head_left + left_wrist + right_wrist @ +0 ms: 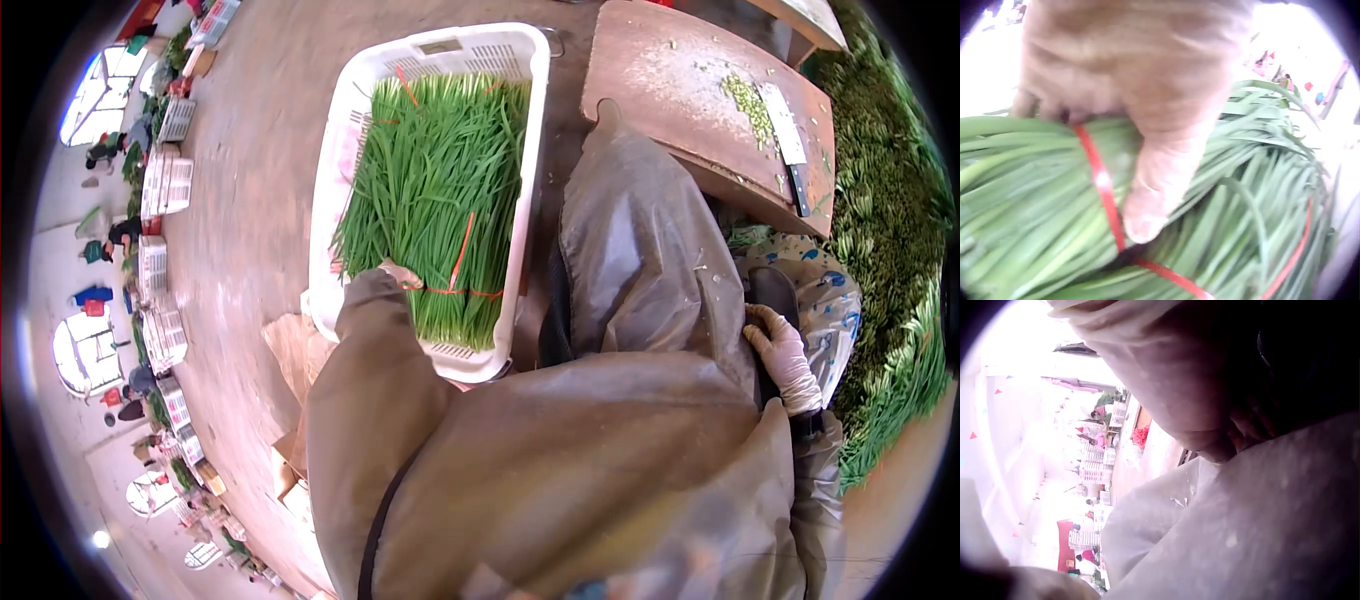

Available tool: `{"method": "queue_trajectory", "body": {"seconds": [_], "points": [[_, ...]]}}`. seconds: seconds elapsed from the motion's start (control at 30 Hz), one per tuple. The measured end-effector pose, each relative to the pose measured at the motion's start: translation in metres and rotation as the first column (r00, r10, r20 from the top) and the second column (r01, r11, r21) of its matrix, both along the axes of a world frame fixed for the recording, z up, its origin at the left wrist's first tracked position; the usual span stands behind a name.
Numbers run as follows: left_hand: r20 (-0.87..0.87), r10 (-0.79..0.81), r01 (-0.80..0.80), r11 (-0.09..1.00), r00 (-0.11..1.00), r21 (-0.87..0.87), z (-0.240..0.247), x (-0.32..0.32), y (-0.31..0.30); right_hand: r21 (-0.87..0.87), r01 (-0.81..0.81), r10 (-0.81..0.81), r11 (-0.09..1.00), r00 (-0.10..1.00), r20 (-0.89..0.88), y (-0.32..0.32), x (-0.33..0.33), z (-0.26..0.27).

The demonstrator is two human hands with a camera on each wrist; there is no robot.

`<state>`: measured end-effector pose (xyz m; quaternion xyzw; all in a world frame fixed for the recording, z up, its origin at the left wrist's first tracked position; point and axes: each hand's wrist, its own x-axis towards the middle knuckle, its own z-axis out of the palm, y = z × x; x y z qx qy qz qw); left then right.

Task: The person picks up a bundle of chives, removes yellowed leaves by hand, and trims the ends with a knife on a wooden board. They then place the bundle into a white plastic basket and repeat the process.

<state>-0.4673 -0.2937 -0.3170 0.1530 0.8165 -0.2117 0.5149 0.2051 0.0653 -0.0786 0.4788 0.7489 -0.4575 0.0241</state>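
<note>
My left hand (1141, 81) grips a bundle of long green chives (1035, 187) bound with a red tie (1100, 178). Its thumb presses down beside the tie, and its fingers curl over the far side of the bundle, partly hidden. The bundle lies among other tied chives in a white plastic basket (333, 180) in the head view, where the sleeve covers most of that hand. My right hand (782, 358), in a pale glove, rests beside my thigh at the edge of the brown apron (640, 250), fingers loosely bent, with a dark rounded thing next to it.
A wooden board (660, 70) at the upper right bears chopped bits (745, 100) and a cleaver (783, 125) with a black handle. Heaped greens (885, 200) line the right side. A patterned bag (825, 290) lies near my right hand. Stacked crates (168, 185) and people stand far left.
</note>
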Motion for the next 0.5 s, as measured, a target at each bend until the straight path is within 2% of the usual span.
{"method": "queue_trajectory", "body": {"seconds": [0.07, 0.13, 0.17, 0.23, 0.3, 0.33, 0.37, 0.4, 0.43, 0.47, 0.5], "points": [[-0.309, 0.151, -0.131, 0.988, 0.939, 0.084, 0.041, 0.025, 0.022, 0.000, 0.009, -0.009, 1.000, 1.000, 0.002, 0.000, 0.001, 0.004], [-0.535, 0.224, -0.049, 0.946, 0.815, 0.322, 0.113, 0.073, 0.054, 0.004, 0.022, -0.022, 1.000, 1.000, 0.011, -0.001, 0.003, 0.007], [-0.620, 0.264, 0.030, 0.906, 0.739, 0.421, 0.149, 0.097, 0.071, 0.075, -0.027, 0.024, 0.997, 0.999, 0.037, -0.002, 0.003, 0.010], [-0.726, 0.320, 0.359, 0.705, 0.609, 0.612, 0.135, 0.111, 0.076, 0.160, -0.060, 0.054, 0.985, 0.998, 0.042, -0.003, 0.008, 0.016], [-0.673, 0.333, 0.501, 0.471, 0.661, 0.726, 0.055, 0.090, 0.069, 0.196, -0.031, 0.028, 0.980, 0.999, 0.019, -0.004, 0.007, 0.026], [-0.780, 0.219, 0.494, 0.666, 0.587, 0.559, 0.034, 0.088, 0.071, 0.217, -0.005, 0.004, 0.976, 1.000, 0.005, -0.005, 0.006, 0.033], [-0.780, 0.163, 0.462, 0.726, 0.604, 0.510, 0.025, 0.078, 0.076, 0.254, 0.032, -0.028, 0.967, 0.999, -0.018, -0.005, 0.010, 0.040], [-0.722, 0.134, 0.425, 0.730, 0.679, 0.535, 0.022, 0.069, 0.078, 0.292, 0.092, -0.087, 0.952, 0.996, -0.031, -0.003, 0.023, 0.049], [-0.648, 0.108, 0.389, 0.722, 0.754, 0.572, 0.020, 0.058, 0.081, 0.428, 0.097, -0.055, 0.898, 0.992, -0.109, -0.002, 0.045, 0.062], [-0.559, 0.079, 0.351, 0.704, 0.825, 0.617, 0.025, 0.044, 0.084, 0.490, 0.165, -0.165, 0.856, 0.985, -0.044, -0.002, 0.080, 0.062], [-0.449, 0.043, 0.298, 0.691, 0.892, 0.658, 0.030, 0.029, 0.086, 0.469, 0.343, -0.305, 0.814, 0.939, -0.157, -0.002, 0.116, 0.066]]}}
